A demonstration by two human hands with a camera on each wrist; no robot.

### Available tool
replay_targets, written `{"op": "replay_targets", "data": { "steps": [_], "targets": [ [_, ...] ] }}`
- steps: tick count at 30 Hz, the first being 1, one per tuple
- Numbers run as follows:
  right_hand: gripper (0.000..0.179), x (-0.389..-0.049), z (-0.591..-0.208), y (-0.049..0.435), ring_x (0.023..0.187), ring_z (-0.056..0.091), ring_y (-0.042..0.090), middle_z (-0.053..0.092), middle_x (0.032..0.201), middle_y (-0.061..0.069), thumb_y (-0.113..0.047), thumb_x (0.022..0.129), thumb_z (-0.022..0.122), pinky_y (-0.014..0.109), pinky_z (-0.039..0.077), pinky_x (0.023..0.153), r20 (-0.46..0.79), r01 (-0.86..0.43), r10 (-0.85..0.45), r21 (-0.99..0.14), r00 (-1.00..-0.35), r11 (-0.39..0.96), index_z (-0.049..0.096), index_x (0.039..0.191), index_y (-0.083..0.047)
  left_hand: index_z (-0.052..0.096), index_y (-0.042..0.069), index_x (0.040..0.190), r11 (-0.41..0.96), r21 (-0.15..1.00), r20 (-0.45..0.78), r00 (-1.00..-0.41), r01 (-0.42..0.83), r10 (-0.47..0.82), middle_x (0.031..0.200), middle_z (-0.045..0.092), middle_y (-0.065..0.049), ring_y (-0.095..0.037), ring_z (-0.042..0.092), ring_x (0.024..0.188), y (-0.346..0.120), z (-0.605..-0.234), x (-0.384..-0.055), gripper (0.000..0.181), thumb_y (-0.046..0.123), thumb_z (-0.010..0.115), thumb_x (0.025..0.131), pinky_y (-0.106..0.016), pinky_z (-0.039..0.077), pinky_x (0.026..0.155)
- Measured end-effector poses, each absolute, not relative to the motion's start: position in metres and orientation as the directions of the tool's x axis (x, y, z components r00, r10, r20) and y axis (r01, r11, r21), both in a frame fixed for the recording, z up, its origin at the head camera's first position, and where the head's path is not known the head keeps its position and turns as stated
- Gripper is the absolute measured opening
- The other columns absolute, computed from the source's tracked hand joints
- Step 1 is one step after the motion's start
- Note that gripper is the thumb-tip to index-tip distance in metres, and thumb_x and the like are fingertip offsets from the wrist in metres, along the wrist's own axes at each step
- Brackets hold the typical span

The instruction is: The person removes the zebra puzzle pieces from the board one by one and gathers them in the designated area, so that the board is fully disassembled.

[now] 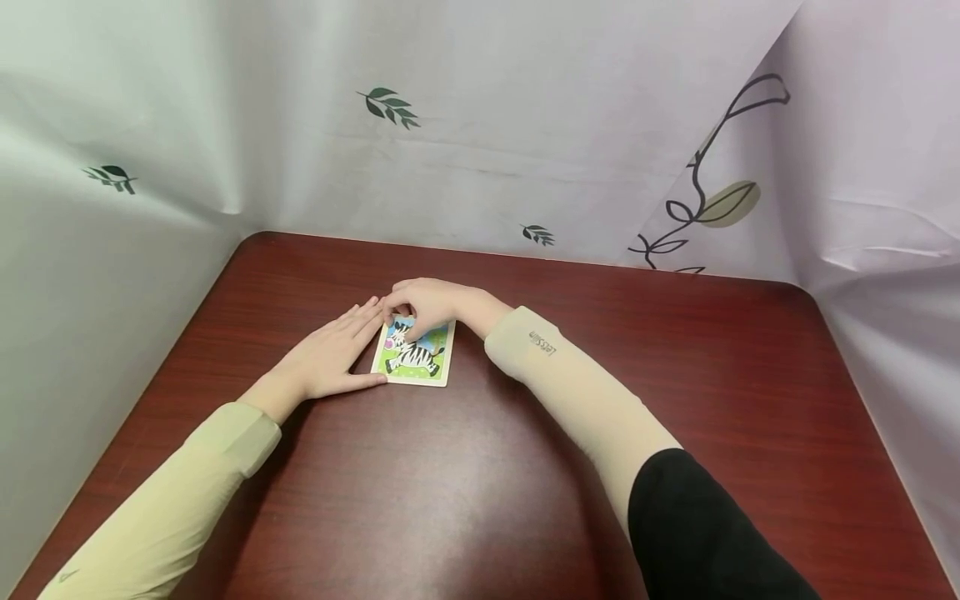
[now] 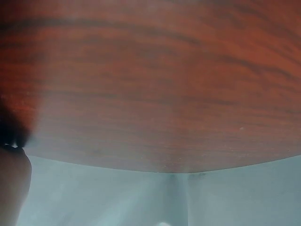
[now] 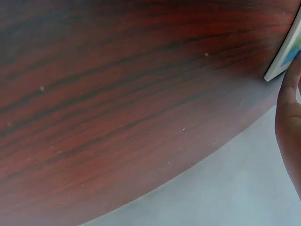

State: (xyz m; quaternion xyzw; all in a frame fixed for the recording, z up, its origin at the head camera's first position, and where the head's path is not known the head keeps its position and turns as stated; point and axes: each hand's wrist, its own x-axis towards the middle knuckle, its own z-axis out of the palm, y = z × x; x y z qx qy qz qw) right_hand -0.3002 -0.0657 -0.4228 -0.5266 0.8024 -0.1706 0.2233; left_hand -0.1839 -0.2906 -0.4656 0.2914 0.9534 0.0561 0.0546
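A small rectangular picture board lies flat on the table, with a pale border and a zebra on green and blue. My left hand rests palm down along the board's left side, fingers straight and spread, the thumb touching its lower-left corner. Over the upper part of the board bends my right hand, fingers curled, thumb and fingertips at the zebra's head. Whether they pinch a piece or only press is hidden. In the right wrist view, a corner of the board shows beside part of that hand.
The dark red wooden table has rounded far corners. White cloth with leaf prints hangs behind it and at both sides. The left wrist view shows mostly table surface and its edge against the cloth.
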Motion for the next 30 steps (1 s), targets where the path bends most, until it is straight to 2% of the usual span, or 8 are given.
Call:
{"op": "replay_targets", "data": {
  "steps": [9, 14, 22, 30],
  "targets": [
    [0.025, -0.2975, -0.4192, -0.0708, 0.094, 0.047, 0.013, 0.048, 0.101, -0.002, -0.017, 0.089, 0.078, 0.020, 0.036, 0.079, -0.242, -0.771, -0.910, -0.484, -0.338, 0.415, 0.062, 0.108, -0.018, 0.028, -0.002, 0.165, 0.821, 0.144, -0.069, -0.822, 0.552, 0.565, 0.177, 0.020, -0.020, -0.036, 0.017, 0.166, -0.2893, -0.4650, -0.1847, 0.104, 0.063, 0.067, 0.095, -0.054, 0.022, 0.135],
    [0.026, -0.2974, -0.4201, -0.0723, 0.095, 0.046, 0.013, 0.047, 0.100, -0.001, -0.016, 0.089, 0.078, 0.020, 0.035, 0.079, -0.252, -0.762, -0.906, -0.491, -0.339, 0.422, 0.058, 0.105, -0.018, 0.027, -0.002, 0.166, 0.824, 0.142, -0.070, -0.824, 0.549, 0.562, 0.177, 0.019, -0.019, -0.036, 0.016, 0.166, -0.2899, -0.4656, -0.1846, 0.104, 0.064, 0.067, 0.095, -0.054, 0.022, 0.135],
    [0.030, -0.2950, -0.4225, -0.0719, 0.096, 0.047, 0.013, 0.046, 0.100, -0.001, -0.011, 0.085, 0.080, 0.020, 0.038, 0.079, -0.215, -0.732, -0.908, -0.538, -0.360, 0.417, 0.055, 0.101, -0.019, 0.030, -0.003, 0.164, 0.818, 0.139, -0.054, -0.820, 0.559, 0.570, 0.176, 0.022, -0.020, -0.037, 0.018, 0.166, -0.2901, -0.4659, -0.1847, 0.103, 0.062, 0.069, 0.095, -0.053, 0.023, 0.135],
    [0.028, -0.2929, -0.4263, -0.0692, 0.097, 0.050, 0.014, 0.052, 0.108, 0.000, -0.010, 0.086, 0.079, 0.020, 0.040, 0.082, -0.154, -0.728, -0.908, -0.553, -0.389, 0.405, 0.060, 0.105, -0.018, 0.025, -0.003, 0.166, 0.815, 0.138, -0.054, -0.817, 0.563, 0.574, 0.177, 0.020, -0.020, -0.037, 0.018, 0.166, -0.2907, -0.4655, -0.1831, 0.105, 0.061, 0.068, 0.095, -0.049, 0.020, 0.136]
  ]
}}
